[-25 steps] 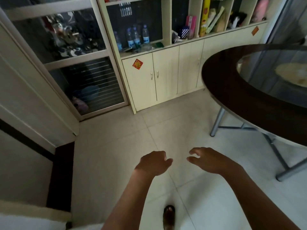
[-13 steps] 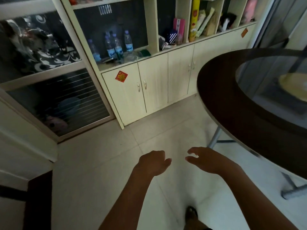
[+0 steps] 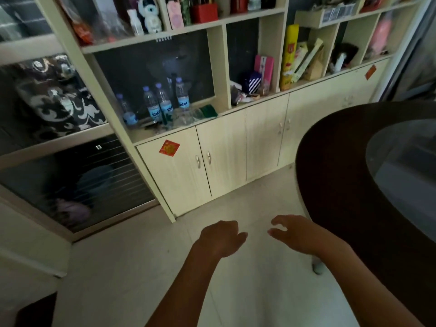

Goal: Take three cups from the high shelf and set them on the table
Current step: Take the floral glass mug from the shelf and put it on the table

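Observation:
My left hand point(image 3: 220, 238) hangs low over the tiled floor with its fingers curled loosely and nothing in it. My right hand point(image 3: 297, 233) is beside it, fingers apart and empty, close to the rim of the round dark table point(image 3: 335, 175) at the right. Ahead stands a cream shelf unit point(image 3: 219, 60) with open compartments above and closed doors below. No cups can be made out on the shelves in view; the top of the unit is cut off by the frame.
Several water bottles point(image 3: 162, 102) stand in a middle compartment. Books and packets point(image 3: 297, 60) fill the shelves to the right. A glass-fronted cabinet point(image 3: 59, 114) stands at the left. A glass turntable point(image 3: 401, 166) lies on the table. A table leg point(image 3: 317, 265) stands near my right hand.
The view has tilted upward and moved closer to the shelf unit, showing higher shelves. Both hands stay low and empty in about the same pose.

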